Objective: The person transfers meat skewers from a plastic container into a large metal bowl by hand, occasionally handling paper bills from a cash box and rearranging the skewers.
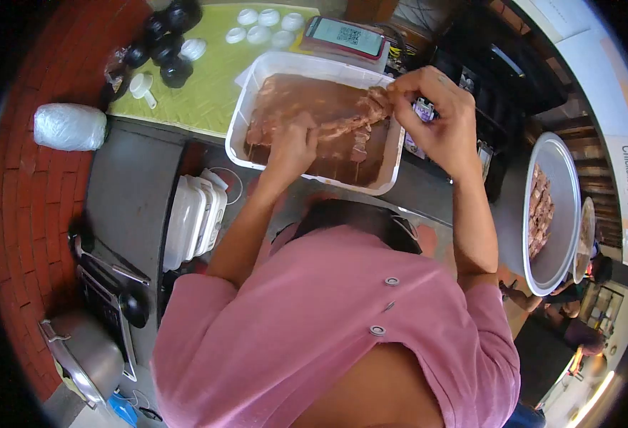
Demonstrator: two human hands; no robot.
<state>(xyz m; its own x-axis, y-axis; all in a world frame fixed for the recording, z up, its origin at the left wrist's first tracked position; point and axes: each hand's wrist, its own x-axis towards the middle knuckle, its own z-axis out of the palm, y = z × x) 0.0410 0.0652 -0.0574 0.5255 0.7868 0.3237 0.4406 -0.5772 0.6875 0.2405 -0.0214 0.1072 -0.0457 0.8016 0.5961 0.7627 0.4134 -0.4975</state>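
Note:
A white plastic tub [232, 135] holds thin brown liquid [303, 93] with meat in it. Between my two hands stretches a long strip of raw meat [346, 125], bunched up at its right end. My left hand [294, 146] is over the tub's left half, its fingers closed on the left part of the strip. At the tub's right rim, my right hand [439, 118] pinches the bunched end between thumb and fingers. Below the strip, a smaller piece of meat [360, 146] on what looks like a thin stick lies in the liquid.
Behind the tub, a phone [346, 37] showing a QR code rests near several small white cups [258, 34]. Dark round bundles [165, 50] and a white scoop [142, 87] lie left. A large metal bowl [564, 214] of meat stands right; white lidded containers [198, 217] are stacked left.

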